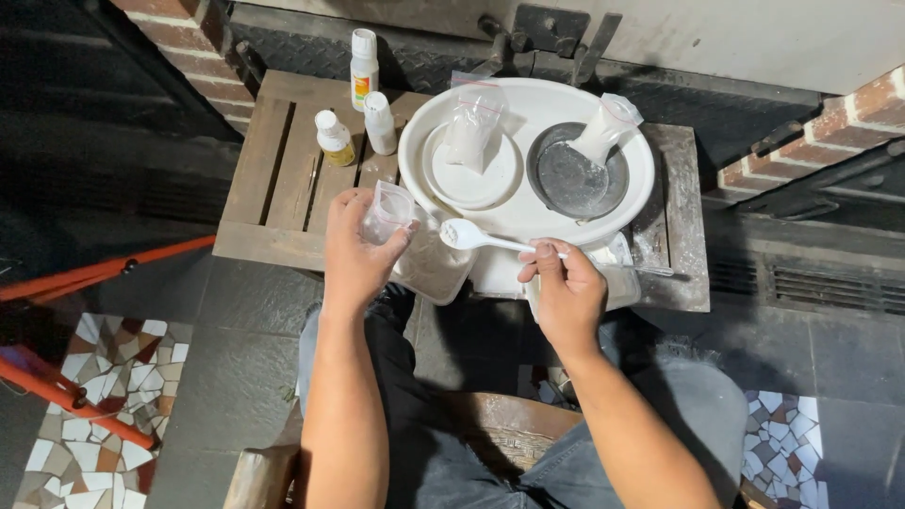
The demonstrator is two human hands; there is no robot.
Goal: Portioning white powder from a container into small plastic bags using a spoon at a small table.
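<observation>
My left hand (356, 253) grips the open top of a clear plastic bag (426, 256) that holds pale powder and hangs over the front edge of a low wooden table (273, 188). My right hand (564, 290) pinches the handle of a white plastic spoon (468, 236), whose bowl sits just right of the bag's mouth. Behind them a big white basin (528, 215) holds a small white plate (481, 184) with a sealed clear bag (469, 123) on it, and a dark metal dish (566, 179) with a bag of white powder (603, 127) leaning in it.
Three small white-capped bottles (363, 104) stand at the table's back left. A white container (617, 273) sits under my right hand. Brick walls flank the table, red rods (85, 283) lie at the left, and mosaic tiles (94, 415) cover parts of the floor.
</observation>
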